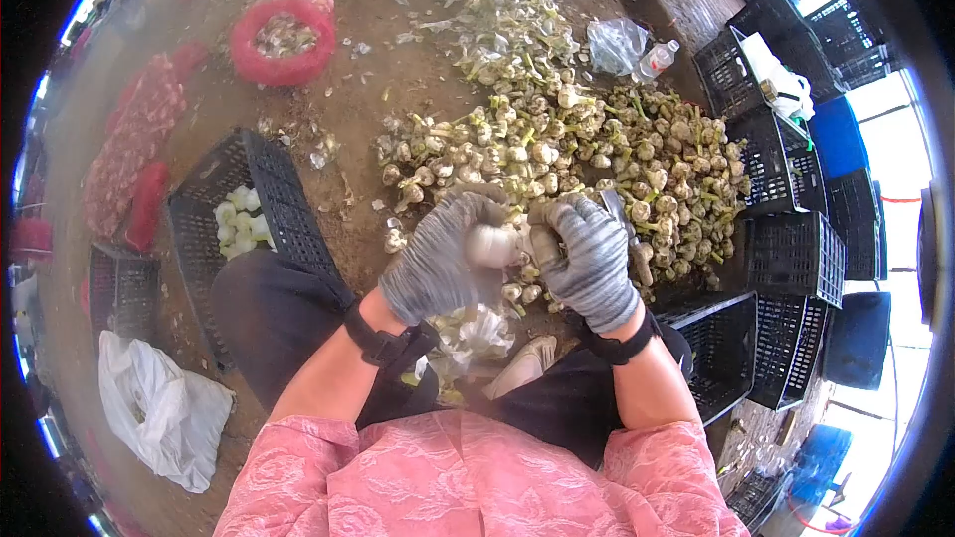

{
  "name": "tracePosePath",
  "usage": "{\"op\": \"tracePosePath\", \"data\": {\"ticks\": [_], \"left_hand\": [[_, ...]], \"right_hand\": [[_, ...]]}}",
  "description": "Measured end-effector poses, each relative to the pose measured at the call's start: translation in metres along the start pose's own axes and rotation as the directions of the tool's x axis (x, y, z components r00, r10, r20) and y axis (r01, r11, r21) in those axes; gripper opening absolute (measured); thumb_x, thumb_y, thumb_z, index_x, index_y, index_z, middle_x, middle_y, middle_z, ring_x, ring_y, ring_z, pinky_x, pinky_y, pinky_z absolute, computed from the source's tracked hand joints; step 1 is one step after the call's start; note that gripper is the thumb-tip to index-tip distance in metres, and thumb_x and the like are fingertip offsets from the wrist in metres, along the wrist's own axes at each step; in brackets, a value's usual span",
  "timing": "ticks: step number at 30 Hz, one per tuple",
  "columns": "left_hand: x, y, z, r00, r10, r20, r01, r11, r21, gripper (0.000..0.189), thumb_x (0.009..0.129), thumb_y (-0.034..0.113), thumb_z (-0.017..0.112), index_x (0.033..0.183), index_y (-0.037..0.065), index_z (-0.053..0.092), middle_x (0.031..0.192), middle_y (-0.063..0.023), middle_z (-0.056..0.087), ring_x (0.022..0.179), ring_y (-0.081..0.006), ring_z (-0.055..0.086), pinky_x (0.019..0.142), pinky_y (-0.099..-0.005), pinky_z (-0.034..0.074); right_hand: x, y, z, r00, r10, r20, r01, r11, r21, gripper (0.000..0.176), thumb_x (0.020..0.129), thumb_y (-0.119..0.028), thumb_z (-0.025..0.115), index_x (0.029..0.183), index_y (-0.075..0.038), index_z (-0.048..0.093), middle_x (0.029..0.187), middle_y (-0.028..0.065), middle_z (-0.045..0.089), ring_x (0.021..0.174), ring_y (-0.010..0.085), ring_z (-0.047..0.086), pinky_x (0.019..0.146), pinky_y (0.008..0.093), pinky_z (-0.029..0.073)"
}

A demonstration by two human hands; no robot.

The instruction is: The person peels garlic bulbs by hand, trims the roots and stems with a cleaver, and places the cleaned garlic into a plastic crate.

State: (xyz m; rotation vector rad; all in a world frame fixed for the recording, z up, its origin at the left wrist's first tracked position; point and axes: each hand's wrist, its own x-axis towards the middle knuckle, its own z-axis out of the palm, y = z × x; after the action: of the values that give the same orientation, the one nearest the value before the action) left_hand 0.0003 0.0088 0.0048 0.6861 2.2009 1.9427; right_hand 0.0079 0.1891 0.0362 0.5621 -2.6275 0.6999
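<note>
Left hand (438, 264) grips a garlic bulb (492, 247); right hand (594, 259) closed on a blade (615, 211). Nine-o'clock crate (284, 184) barely filled; twelve-o'clock pile (597, 144) large.

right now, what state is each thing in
left hand, gloved, shut on the garlic bulb
right hand, gloved, shut on a knife
garlic pile, loose on the ground
crate, open, partly filled with white garlic
red sack, open, rim rolled down
bottle, lying on its side
</note>
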Motion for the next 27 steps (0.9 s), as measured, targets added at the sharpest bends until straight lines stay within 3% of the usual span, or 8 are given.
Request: {"op": "tracePosePath", "data": {"ticks": [1, 3, 6, 7, 17, 20, 25, 27], "left_hand": [[0.000, -0.002, 0.000, 1.000, -0.002, -0.006, 0.002, 1.000, 0.000, 0.049, 0.052, 0.003, 0.073, 0.095, 0.006, 0.049, 0.103, -0.0098, 0.052, 0.095, -0.0199, 0.051, 0.083, -0.0314, 0.042], [0.000, -0.007, -0.001, 0.945, -0.326, 0.035, 0.273, 0.723, -0.634, 0.051, 0.050, 0.003, 0.073, 0.096, 0.007, 0.050, 0.101, -0.0096, 0.052, 0.094, -0.0193, 0.051, 0.083, -0.0309, 0.043], [-0.003, -0.004, 0.002, 0.956, -0.293, 0.012, 0.261, 0.833, -0.487, 0.053, 0.050, 0.002, 0.073, 0.097, 0.006, 0.050, 0.102, -0.0099, 0.052, 0.094, -0.0193, 0.051, 0.082, -0.0306, 0.044], [-0.003, 0.001, 0.000, 0.994, -0.108, -0.009, 0.107, 0.992, -0.059, 0.054, 0.049, 0.002, 0.073, 0.097, 0.006, 0.049, 0.103, -0.0101, 0.052, 0.094, -0.0198, 0.052, 0.082, -0.0312, 0.044], [-0.001, -0.018, -0.003, 0.999, 0.029, 0.034, -0.031, 0.998, 0.061, 0.057, 0.054, 0.003, 0.075, 0.103, 0.006, 0.046, 0.105, -0.0074, 0.050, 0.096, -0.0149, 0.049, 0.082, -0.0287, 0.044], [0.003, 0.006, -0.002, 0.951, -0.305, 0.054, 0.281, 0.776, -0.564, 0.056, 0.060, 0.009, 0.076, 0.106, 0.007, 0.045, 0.104, -0.0049, 0.049, 0.095, -0.0133, 0.049, 0.081, -0.0274, 0.044], [0.002, 0.006, -0.003, 0.973, -0.229, -0.021, 0.189, 0.846, -0.498, 0.037, 0.084, 0.018, 0.056, 0.115, 0.006, 0.040, 0.104, -0.0046, 0.050, 0.093, -0.0115, 0.049, 0.083, -0.0253, 0.041], [-0.001, 0.003, 0.000, 0.967, -0.254, 0.005, 0.221, 0.832, -0.510, 0.041, 0.083, 0.019, 0.057, 0.117, 0.006, 0.041, 0.105, -0.0042, 0.050, 0.094, -0.0115, 0.048, 0.083, -0.0259, 0.041]], "right_hand": [[0.003, -0.005, -0.005, 0.998, -0.058, 0.015, 0.057, 0.996, 0.070, 0.013, 0.070, -0.014, 0.059, 0.080, -0.006, 0.058, 0.069, 0.0120, 0.052, 0.059, 0.0296, 0.053, 0.052, 0.0383, 0.044], [0.004, -0.017, -0.013, 0.988, -0.128, 0.090, 0.125, 0.991, 0.037, 0.010, 0.068, -0.015, 0.060, 0.075, -0.008, 0.058, 0.068, 0.0103, 0.053, 0.059, 0.0286, 0.054, 0.051, 0.0382, 0.043], [-0.004, -0.015, -0.003, 0.985, -0.123, 0.125, 0.126, 0.992, -0.014, 0.011, 0.068, -0.017, 0.060, 0.075, -0.009, 0.058, 0.068, 0.0086, 0.052, 0.060, 0.0274, 0.054, 0.052, 0.0383, 0.043], [-0.007, -0.017, -0.003, 0.979, -0.106, 0.175, 0.122, 0.989, -0.088, 0.013, 0.067, -0.018, 0.059, 0.076, -0.008, 0.058, 0.068, 0.0083, 0.052, 0.062, 0.0266, 0.054, 0.055, 0.0385, 0.043], [0.002, 0.002, -0.005, 0.997, 0.014, 0.076, -0.015, 1.000, 0.006, 0.021, 0.070, -0.012, 0.060, 0.090, -0.004, 0.057, 0.079, 0.0147, 0.055, 0.069, 0.0314, 0.055, 0.060, 0.0393, 0.046], [-0.003, -0.002, -0.003, 0.977, 0.069, 0.199, -0.126, 0.949, 0.290, 0.040, 0.068, -0.012, 0.065, 0.105, -0.003, 0.053, 0.092, 0.0160, 0.057, 0.077, 0.0282, 0.058, 0.067, 0.0358, 0.048], [-0.011, -0.011, 0.006, 0.865, 0.236, 0.442, -0.501, 0.456, 0.736, 0.068, 0.063, 0.001, 0.069, 0.125, -0.003, 0.040, 0.107, 0.0135, 0.055, 0.091, 0.0180, 0.056, 0.075, 0.0271, 0.047], [-0.010, -0.004, 0.014, 0.942, 0.171, 0.288, -0.326, 0.662, 0.675, 0.067, 0.065, -0.004, 0.070, 0.125, -0.003, 0.040, 0.108, 0.0110, 0.054, 0.090, 0.0167, 0.055, 0.075, 0.0268, 0.047]]}}
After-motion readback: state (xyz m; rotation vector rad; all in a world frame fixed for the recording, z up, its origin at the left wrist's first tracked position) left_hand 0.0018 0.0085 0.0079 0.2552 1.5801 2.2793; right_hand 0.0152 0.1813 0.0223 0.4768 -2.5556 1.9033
